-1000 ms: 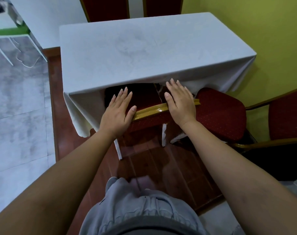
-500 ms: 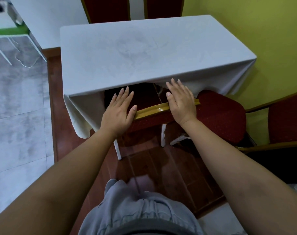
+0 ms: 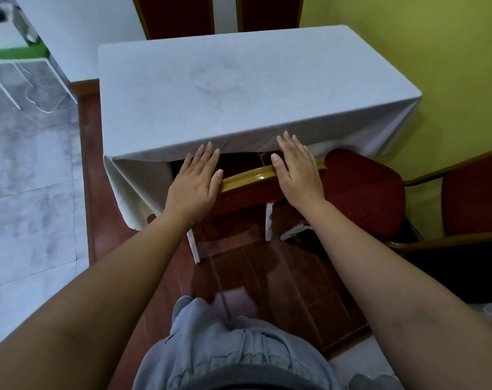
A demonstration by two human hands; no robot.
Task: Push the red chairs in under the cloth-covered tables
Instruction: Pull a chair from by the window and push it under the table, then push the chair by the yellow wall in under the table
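Observation:
A red chair with a gold frame (image 3: 247, 178) stands in front of me, its seat hidden under the white cloth-covered table (image 3: 239, 88). Only the top rail and the red backrest show. My left hand (image 3: 195, 184) lies flat on the left end of the rail, fingers stretched to the cloth's hem. On the rail's right end rests my right hand (image 3: 298, 171), equally flat and gripping nothing. A second red chair (image 3: 363, 190) stands just to the right, its seat mostly outside the table.
A third red chair (image 3: 475, 198) is at the far right by the yellow wall (image 3: 436, 66). Two red chair backs (image 3: 177, 15) rise behind the table's far side. A white-legged table (image 3: 14, 52) stands at the upper left on grey tiles.
Both hands and the chair's back have slid a little forward toward the table; my fingertips now reach the cloth's hanging edge.

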